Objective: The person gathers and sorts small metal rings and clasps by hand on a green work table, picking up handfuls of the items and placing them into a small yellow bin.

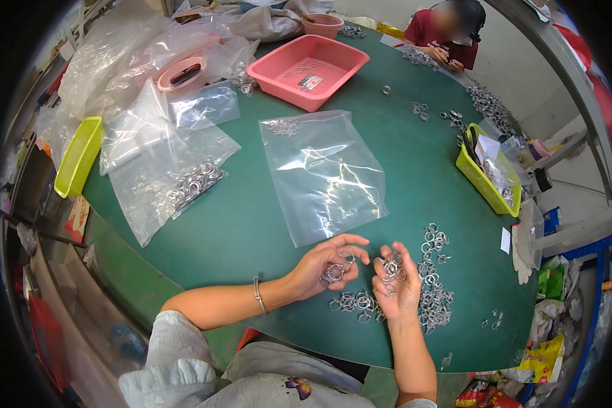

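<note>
We work at the near edge of the green counter (251, 224). Our left hand (326, 266) is loosely curled, fingers half open, cupping a small bunch of metal rings (332, 273). Our right hand (396, 284) is palm up, fingers bent around another cluster of rings (392, 266); how tightly it grips, we cannot tell.

Loose rings on the counter (432, 285) lie just beside and under both hands, a fair heap unsorted. An empty clear bag (323, 173) lies flat just beyond the hands. A second bag (173, 183) to the left already holds rings (194, 183).

Judgement: one bag partly filled, one empty, heap remaining; work looks roughly midway at best.

Pink tray (309, 70) and yellow bin (486, 178) sit farther off; another person (447, 34) sits across.
</note>
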### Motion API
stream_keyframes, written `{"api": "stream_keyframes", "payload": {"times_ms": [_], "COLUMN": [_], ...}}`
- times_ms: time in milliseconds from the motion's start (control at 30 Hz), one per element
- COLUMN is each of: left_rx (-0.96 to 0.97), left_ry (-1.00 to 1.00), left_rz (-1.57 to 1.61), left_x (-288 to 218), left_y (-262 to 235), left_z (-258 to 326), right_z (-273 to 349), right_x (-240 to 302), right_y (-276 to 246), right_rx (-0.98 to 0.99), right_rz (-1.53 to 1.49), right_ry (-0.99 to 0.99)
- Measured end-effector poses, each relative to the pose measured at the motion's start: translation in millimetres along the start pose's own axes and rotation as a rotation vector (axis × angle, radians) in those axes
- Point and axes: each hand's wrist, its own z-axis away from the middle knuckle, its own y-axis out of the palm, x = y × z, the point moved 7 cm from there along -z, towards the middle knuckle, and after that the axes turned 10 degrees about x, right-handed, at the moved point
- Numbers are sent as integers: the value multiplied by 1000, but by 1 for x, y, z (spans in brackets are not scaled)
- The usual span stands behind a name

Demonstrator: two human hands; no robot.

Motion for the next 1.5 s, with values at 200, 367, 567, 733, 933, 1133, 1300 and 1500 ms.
{"api": "stream_keyframes", "payload": {"times_ms": [200, 367, 567, 733, 933, 1133, 1300, 1500], "left_rx": [-43, -1, -109, -108, -62, -68, -27, -16], "left_ry": [94, 173, 35, -100, -135, -192, -261, -218], "left_rz": [-448, -552, -373, -222, -273, -294, -318, -295], "left_x": [-6, -11, -3, 9, 9, 13, 19, 9], "left_y": [6, 16, 2, -9, -3, -7, -15, -3], "left_z": [2, 5, 2, -1, 1, -2, -3, -2], "right_z": [3, 1, 4, 6, -1, 5, 9, 2], "right_x": [-6, -7, 2, 3, 19, 11, 6, 28], "right_y": [-6, -4, 3, 6, 27, 56, 61, 24], "right_rx": [-173, -165, -159, -179, 98, 251, 337, 22], "right_rz": [520, 450, 661, 772, 1338, 1949, 2074, 1225], "right_ry": [122, 117, -21, -23, -240, -385, -369, -248]}}
